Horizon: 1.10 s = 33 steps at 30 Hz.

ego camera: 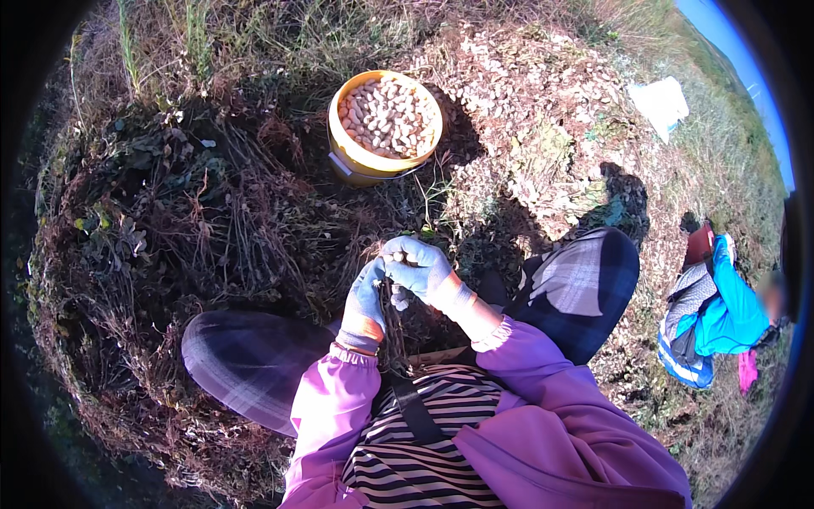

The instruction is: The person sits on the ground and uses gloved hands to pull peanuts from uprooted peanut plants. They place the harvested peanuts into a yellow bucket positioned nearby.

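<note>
My left hand (pixel 364 305), in a grey-blue and orange work glove, is closed around the stems of an uprooted peanut plant (pixel 393 324) that hangs down towards my lap. Against it, my right hand (pixel 420 267), gloved alike, has its fingers curled on peanut pods at the plant's root end. A few pods show between and just below the fingers. Beyond both hands stands a yellow plastic bucket (pixel 362 172) with a wire handle, filled nearly to the rim with unshelled peanuts (pixel 386 118).
A large heap of dried peanut plants (pixel 210 216) lies at the left. Pods and leaf litter (pixel 509 83) cover the ground at upper right, near a white sack (pixel 661 105). Another person in a blue top (pixel 731 312) sits at the far right beside a reddish bucket (pixel 699 244).
</note>
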Motion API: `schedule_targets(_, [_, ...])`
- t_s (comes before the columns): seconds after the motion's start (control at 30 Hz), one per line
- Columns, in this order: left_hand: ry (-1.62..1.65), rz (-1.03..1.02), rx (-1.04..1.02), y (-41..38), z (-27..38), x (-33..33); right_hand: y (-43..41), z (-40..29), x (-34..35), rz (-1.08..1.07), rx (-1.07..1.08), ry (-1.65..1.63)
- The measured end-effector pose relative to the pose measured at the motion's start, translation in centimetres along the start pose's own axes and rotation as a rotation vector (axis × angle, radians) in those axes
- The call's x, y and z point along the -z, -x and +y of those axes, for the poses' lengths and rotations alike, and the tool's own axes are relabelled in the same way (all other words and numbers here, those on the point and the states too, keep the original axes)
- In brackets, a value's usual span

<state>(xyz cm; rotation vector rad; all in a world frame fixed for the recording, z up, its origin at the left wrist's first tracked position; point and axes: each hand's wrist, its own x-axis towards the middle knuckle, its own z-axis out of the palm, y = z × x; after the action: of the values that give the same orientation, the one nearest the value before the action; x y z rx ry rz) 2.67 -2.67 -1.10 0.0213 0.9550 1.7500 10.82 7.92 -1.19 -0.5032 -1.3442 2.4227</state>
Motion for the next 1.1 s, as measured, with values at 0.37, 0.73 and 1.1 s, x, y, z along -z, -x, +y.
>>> schedule_targets(0.37, [0.090,-0.056,0.025,0.6,0.2,-1.5,0.2,-1.6,-1.1,0.183,-0.125,-0.331])
schedule_targets(0.73, [0.288,0.157,-0.001,0.0,0.6,-1.5,-7.8,-3.7,2.4,0.473,-0.083,-0.409])
schedule_targets(1.1, [-1.683,0.184,-0.927,5.8,11.6,2.0,-17.6,-11.8,5.0,0.487,-0.030,0.022])
